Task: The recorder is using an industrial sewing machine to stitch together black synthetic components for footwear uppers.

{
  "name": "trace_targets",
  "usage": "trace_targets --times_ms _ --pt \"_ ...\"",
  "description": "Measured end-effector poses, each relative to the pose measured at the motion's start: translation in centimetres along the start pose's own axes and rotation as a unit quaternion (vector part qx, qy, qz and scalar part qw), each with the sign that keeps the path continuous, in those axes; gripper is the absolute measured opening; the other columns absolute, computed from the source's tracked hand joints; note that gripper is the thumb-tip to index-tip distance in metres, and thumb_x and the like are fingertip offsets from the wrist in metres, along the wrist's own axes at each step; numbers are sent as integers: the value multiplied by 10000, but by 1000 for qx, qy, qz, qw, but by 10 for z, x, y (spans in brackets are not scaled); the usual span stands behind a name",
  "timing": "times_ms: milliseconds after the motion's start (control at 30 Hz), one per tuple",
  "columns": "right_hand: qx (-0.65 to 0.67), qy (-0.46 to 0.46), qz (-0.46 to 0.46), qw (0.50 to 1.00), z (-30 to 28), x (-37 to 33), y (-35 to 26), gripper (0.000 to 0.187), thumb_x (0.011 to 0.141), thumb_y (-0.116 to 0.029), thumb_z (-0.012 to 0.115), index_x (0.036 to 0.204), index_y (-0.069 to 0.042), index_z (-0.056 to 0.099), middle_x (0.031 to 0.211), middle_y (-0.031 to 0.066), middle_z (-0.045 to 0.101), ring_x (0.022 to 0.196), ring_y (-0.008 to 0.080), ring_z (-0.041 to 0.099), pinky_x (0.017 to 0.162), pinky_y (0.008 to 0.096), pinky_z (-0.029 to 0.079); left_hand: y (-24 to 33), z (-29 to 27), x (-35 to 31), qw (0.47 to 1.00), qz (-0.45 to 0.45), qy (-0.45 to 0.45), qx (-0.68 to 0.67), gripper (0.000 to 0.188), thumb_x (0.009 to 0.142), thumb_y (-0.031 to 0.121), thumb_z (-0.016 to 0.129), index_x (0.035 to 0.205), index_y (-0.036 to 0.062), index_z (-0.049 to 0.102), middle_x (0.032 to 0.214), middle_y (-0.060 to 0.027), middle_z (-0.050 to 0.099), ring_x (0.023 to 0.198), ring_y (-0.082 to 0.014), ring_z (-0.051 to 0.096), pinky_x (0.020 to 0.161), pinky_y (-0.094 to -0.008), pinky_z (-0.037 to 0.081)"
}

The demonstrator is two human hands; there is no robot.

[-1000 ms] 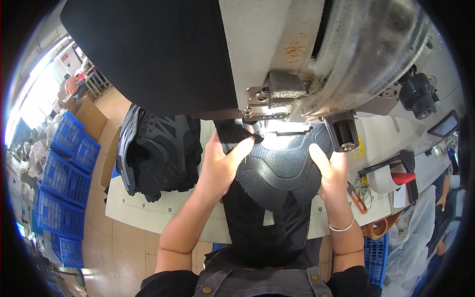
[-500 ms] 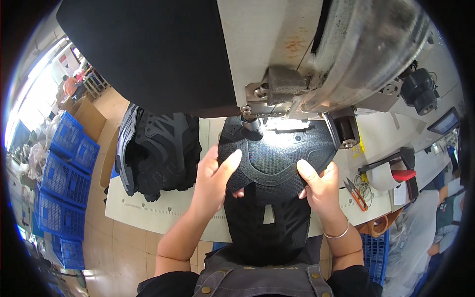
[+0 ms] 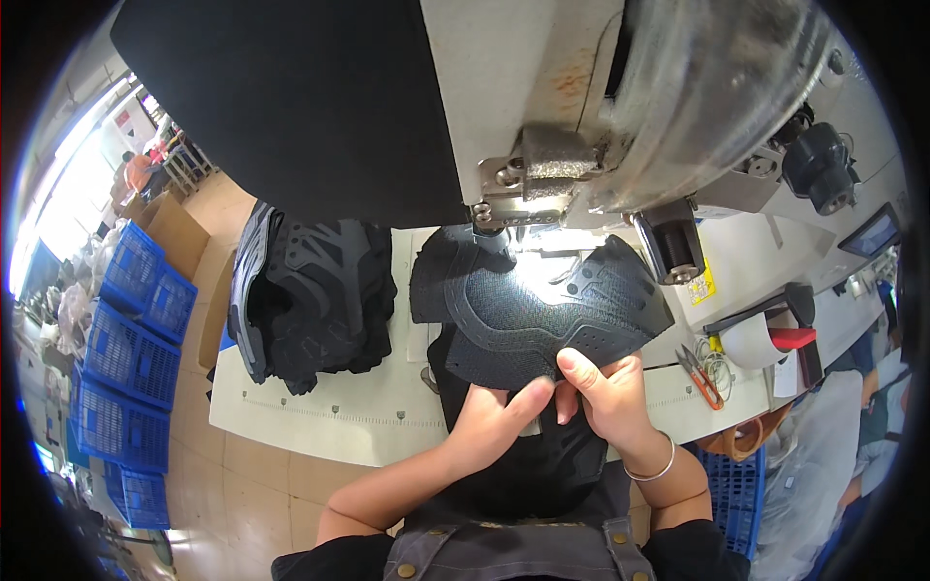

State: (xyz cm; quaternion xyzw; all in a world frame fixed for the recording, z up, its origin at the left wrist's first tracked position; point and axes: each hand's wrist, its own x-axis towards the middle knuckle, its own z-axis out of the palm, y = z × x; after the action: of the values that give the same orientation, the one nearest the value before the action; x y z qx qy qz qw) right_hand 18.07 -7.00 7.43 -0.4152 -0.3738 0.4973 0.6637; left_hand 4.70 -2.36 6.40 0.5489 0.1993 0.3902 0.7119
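A black mesh shoe upper (image 3: 504, 315) with raised overlays lies under the sewing machine head (image 3: 528, 198), its middle brightly lit. My left hand (image 3: 499, 421) is closed at the near edge of this upper, fingers tucked underneath. Beside it my right hand (image 3: 608, 395) pinches the same edge, thumb on top. The two thumbs nearly meet. More black upper material (image 3: 533, 474) hangs over the table's front edge, below my hands. The needle area is partly hidden behind the machine's metal parts.
A pile of black shoe uppers (image 3: 325, 300) stands left on the white table (image 3: 300, 421). Orange-handled snips (image 3: 699, 378) lie at right, near a black holder (image 3: 775, 315). Blue crates (image 3: 126, 363) are stacked on the left floor. Another person's arm (image 3: 857, 484) shows far right.
The upper has been turned and spread wider under the machine. My left hand has shifted from its left side to the near edge, right beside my right hand, which moved slightly nearer to me.
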Motion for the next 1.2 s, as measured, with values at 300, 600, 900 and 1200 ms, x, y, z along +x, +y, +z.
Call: trace_targets --times_ms 300,600,900,1200 --pt "-244 -152 -90 954 -33 -22 -43 163 850 -96 500 869 26 607 734 100 626 546 114 549 523 213 444 6 -5 11 992 -35 117 -12 157 879 214 516 840 64 545 723 30 525 582 -42 454 503 -190 368" --pt "-206 -19 -31 978 -64 40 -26 207 803 -80 569 990 5 541 843 21 557 765 67 503 714 200 409 17 -12 15 980 -95 171 -36 162 841 250 563 884 94 554 732 24 549 572 -53 497 465 -194 377" --pt "-271 -37 -131 953 -52 51 -56 136 799 -19 553 922 29 585 807 25 595 726 49 512 666 191 409 22 -12 17 993 -32 117 4 128 847 192 557 896 73 556 736 19 552 560 -45 500 449 -181 412" --pt "-305 -43 -168 937 -50 54 -57 136 803 1 540 908 13 625 848 42 630 746 64 528 684 196 417 25 -21 25 994 -19 100 26 131 844 188 560 867 60 548 699 14 544 521 -53 486 434 -190 381"
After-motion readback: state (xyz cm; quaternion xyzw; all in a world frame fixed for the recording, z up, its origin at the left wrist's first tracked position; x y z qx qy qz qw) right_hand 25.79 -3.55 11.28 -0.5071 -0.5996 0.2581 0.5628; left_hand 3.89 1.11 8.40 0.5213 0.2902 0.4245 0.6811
